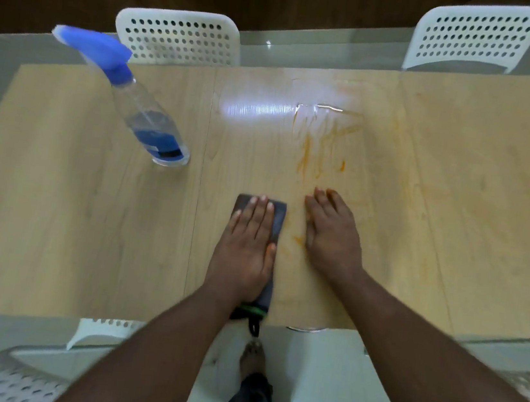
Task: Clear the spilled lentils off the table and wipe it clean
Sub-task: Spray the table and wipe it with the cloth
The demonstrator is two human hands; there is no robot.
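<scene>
Head view, looking down on a light wood-grain tabletop [54,206] with a glass border at its far and near edges.

Left hand [245,249]: flat, palm down, fingers straight and together, pressing a dark grey cloth [277,217] onto the tabletop near the front edge. Grip released, nothing clenched; the hand only presses. The cloth runs lengthwise under the hand, its far end showing past the fingertips, its near end with a green band and a small black loop [253,327] hanging just over the tabletop edge.

Right hand [332,233]: also flat, palm down on the bare tabletop just to the right of the cloth, not touching it. Fingers straight and close together, grip released, holding nothing.

Spill: no whole lentils distinguishable. Orange smears [318,147] streak the tabletop beyond the right hand's fingertips, with a wet glossy patch [319,108] at their far end catching a bright reflection. One small orange spot [298,239] lies between the two hands. Fainter orange haze spreads to the right of the smears.

Spray bottle [152,125]: clear body, blue label, blue trigger head, standing on the tabletop well to the left of the cloth and farther back.

Surroundings: two white perforated chairs [177,37] at the far side, parts of similar chairs at the near side. A bare foot [253,356] and a dark trouser leg show on the pale floor below the tabletop edge.
</scene>
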